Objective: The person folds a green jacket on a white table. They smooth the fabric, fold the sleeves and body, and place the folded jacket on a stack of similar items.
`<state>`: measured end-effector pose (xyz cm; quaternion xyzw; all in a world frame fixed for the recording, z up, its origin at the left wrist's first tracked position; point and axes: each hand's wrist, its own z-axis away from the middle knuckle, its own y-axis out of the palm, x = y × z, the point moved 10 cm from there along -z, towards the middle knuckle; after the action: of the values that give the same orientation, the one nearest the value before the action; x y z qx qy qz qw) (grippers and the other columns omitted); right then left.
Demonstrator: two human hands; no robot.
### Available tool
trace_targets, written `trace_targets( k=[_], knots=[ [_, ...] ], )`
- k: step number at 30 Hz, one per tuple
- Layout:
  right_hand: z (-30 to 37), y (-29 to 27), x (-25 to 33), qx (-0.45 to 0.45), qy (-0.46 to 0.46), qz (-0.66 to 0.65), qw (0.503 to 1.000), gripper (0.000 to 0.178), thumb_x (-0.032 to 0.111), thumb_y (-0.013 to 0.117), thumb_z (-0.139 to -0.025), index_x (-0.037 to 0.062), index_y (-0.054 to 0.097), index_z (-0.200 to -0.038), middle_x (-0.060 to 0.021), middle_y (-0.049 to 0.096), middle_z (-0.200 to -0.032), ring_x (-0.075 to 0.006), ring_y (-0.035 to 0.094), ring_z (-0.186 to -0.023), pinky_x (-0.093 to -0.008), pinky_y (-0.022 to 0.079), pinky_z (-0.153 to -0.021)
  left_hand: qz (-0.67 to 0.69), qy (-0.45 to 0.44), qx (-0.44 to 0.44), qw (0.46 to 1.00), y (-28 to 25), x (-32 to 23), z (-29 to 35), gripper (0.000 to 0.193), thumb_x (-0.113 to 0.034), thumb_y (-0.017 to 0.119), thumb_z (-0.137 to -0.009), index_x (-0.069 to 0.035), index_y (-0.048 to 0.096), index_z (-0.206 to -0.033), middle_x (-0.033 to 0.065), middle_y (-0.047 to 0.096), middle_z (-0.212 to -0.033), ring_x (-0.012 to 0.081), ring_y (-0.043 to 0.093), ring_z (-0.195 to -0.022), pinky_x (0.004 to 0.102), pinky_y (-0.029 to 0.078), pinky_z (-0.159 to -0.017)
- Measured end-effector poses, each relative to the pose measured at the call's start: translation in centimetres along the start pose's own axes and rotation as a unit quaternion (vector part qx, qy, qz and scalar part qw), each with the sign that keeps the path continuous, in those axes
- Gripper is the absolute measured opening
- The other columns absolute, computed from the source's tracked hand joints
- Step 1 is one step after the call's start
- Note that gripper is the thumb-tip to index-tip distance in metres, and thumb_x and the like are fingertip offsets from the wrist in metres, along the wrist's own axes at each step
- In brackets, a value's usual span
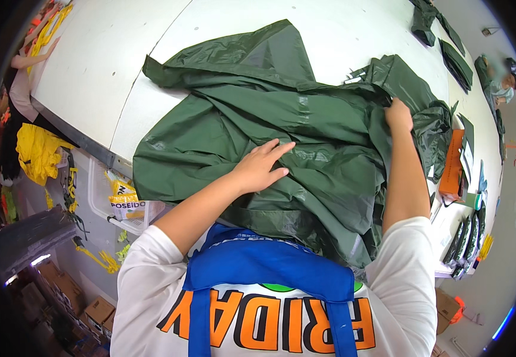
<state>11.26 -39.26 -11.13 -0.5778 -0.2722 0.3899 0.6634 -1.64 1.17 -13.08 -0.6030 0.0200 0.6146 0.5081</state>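
Note:
A dark green waterproof garment [234, 125], creased and spread out, lies on the white table in front of me and hangs over the near edge against my blue apron [264, 262]. My left hand [263, 166] rests flat on its middle, fingers spread. At the garment's right side my right hand [398, 115] has its fingers closed round an edge of the fabric. A pointed flap of the garment stretches toward the far side. Just beyond my right hand, more green fabric [407, 83] is bunched up, and I cannot tell whether it belongs to the same piece.
An orange box [452, 160] with papers stands to the right, near several black bundles [463, 238]. Folded green pieces [455, 64] lie farther back. At left, a white basket [100, 190] holds a packet, beside hanging yellow fabric [36, 152]. Another person's arm [32, 59] reaches onto the table's far left.

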Motion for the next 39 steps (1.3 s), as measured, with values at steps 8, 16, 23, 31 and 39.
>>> trace_targets(
  k=[8,16,23,31,39],
  knots=[
    [19.8,-27.1,0.1,-0.279,-0.229,-0.252,0.898,0.028,0.004,0.057,-0.084,0.0029,0.062,-0.111,-0.0076,0.068,-0.094,-0.0131,0.061,-0.084,-0.0254,0.046,-0.080,0.176,0.062,-0.036,0.982,-3.4,-6.3,-4.0,0.079,-0.040,0.065,-0.084,-0.009,0.025,-0.146,0.0175,0.036,-0.143,0.0334,0.036,-0.132,0.0406,0.035,-0.105],
    [39.8,-10.0,9.4,0.118,-0.423,-0.103,0.893,0.059,0.000,0.060,-0.071,0.0077,0.048,-0.128,-0.0165,0.056,-0.125,-0.0327,0.065,-0.084,-0.0392,0.054,-0.068,0.775,0.068,-0.067,0.625,-6.7,-5.6,5.0,0.056,-0.022,0.058,-0.092,-0.012,0.028,-0.139,0.0094,0.049,-0.133,0.0262,0.051,-0.120,0.0472,0.045,-0.097],
    [38.7,-12.7,12.2,0.191,-0.444,-0.225,0.846,0.030,-0.001,0.062,-0.073,0.0061,0.066,-0.102,-0.0136,0.067,-0.098,-0.0284,0.067,-0.082,-0.0343,0.053,-0.070,0.757,0.029,-0.159,0.633,-6.4,1.3,6.7,0.022,-0.011,0.050,-0.094,-0.013,0.053,-0.116,0.0042,0.060,-0.117,0.0200,0.056,-0.110,0.0398,0.046,-0.095],
    [30.2,-8.1,28.0,0.286,-0.410,-0.280,0.820,0.033,0.022,0.064,-0.084,-0.0023,0.061,-0.105,-0.0108,0.066,-0.093,-0.0151,0.060,-0.087,-0.0263,0.046,-0.078,0.706,0.022,-0.253,0.661,-6.0,-0.1,8.9,0.033,-0.013,0.054,-0.094,-0.009,0.039,-0.124,0.0048,0.060,-0.101,0.0102,0.057,-0.081,0.0241,0.043,-0.064],
    [33.5,-4.0,29.2,0.367,-0.433,-0.394,0.723,0.014,0.002,0.058,-0.083,0.0010,0.063,-0.096,-0.0028,0.063,-0.090,-0.0108,0.058,-0.084,-0.0251,0.045,-0.076,0.754,-0.012,-0.355,0.553,-4.3,5.6,9.9,0.033,-0.001,0.053,-0.091,-0.006,0.032,-0.117,0.0115,0.054,-0.106,0.0183,0.056,-0.098,0.0320,0.048,-0.086]
  ],
)
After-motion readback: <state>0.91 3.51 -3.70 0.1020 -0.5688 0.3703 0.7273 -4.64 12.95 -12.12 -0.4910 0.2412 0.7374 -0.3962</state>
